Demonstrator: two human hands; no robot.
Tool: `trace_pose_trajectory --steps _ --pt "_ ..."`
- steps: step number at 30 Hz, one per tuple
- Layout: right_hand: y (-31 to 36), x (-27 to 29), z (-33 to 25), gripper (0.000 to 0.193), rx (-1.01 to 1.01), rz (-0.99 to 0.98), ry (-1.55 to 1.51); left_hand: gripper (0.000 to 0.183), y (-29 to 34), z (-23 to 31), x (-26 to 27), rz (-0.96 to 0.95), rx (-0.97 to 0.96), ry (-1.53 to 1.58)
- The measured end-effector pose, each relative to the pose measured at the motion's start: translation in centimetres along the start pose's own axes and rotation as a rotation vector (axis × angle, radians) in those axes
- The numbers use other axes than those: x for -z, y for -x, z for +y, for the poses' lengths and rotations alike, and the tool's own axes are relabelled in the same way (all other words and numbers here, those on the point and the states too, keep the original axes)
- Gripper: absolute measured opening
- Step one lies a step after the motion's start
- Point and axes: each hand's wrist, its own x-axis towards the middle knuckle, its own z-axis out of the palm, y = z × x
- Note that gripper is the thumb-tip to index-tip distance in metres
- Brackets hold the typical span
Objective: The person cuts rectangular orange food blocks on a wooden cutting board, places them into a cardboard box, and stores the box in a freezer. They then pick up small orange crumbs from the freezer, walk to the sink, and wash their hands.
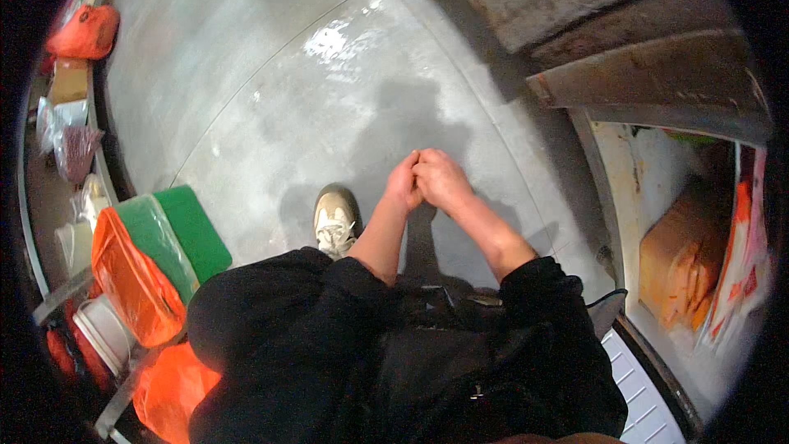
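Hands [427, 181] clasped, contents hidden.

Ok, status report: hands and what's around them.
Left hand and right hand clasped together, nothing visible held. Beige shoe on wet grey floor below. Green bin left.

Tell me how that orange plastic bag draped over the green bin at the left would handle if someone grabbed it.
The orange plastic bag would probably be floppy: it sags in folds over the green bin. It looks thin and glossy, so likely light and somewhat slippery. It may snag or drag the bin's edge rather than lift cleanly. The left hand and right hand, clasped together, are nowhere near it.
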Motion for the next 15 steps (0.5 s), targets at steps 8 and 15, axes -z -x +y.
trace_pose_trajectory --steps 8,15 --pt "2.5 5.4 0.4 0.022 0.116 0.265 0.177 0.018 -1.7 -2.3 -4.2 -0.435 0.013 -0.020" --pt "5.3 10.4 -2.4 0.020 -0.172 0.343 0.488 0.016 -1.9 -5.6 -10.3 -0.422 0.135 -0.002"
